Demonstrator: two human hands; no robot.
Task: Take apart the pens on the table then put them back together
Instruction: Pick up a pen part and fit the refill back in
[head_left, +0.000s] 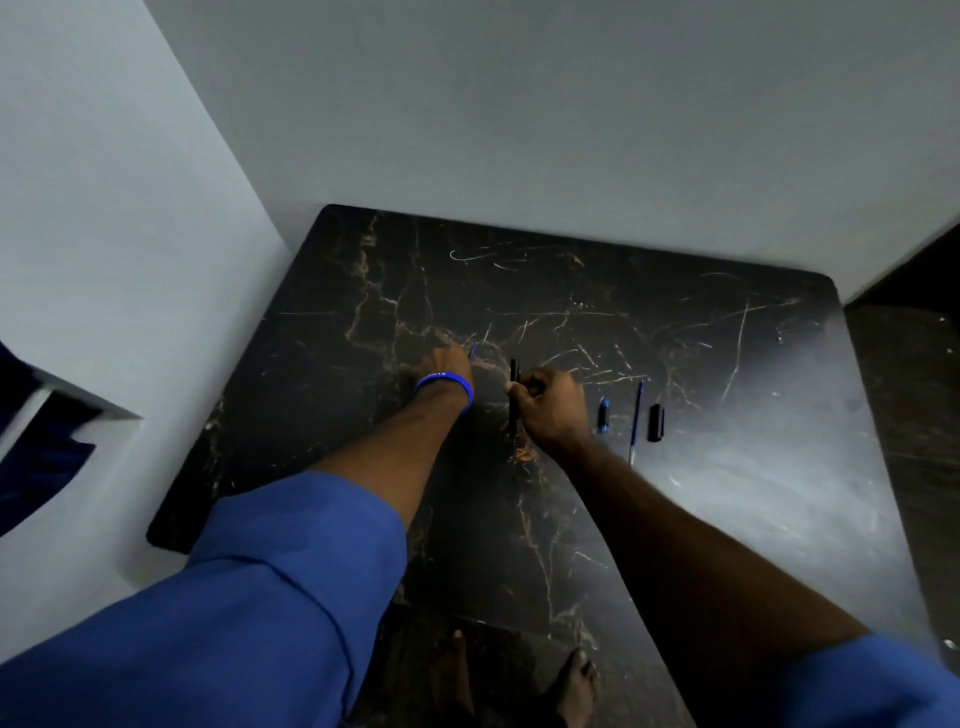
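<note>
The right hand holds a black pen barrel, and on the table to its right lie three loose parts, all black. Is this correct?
Not quite. The head view shows only the black cap is black; the small cap and thin refill are blue. The right hand does hold the black pen barrel.

counter (597, 291): dark marble look, gold veins, pretty scratched up
right side, in a row: blue cap (603, 415), thin blue refill (636, 422), black cap (656, 423)

Right hand (545, 402) grips black pen (514, 397) (upright-ish).
</note>
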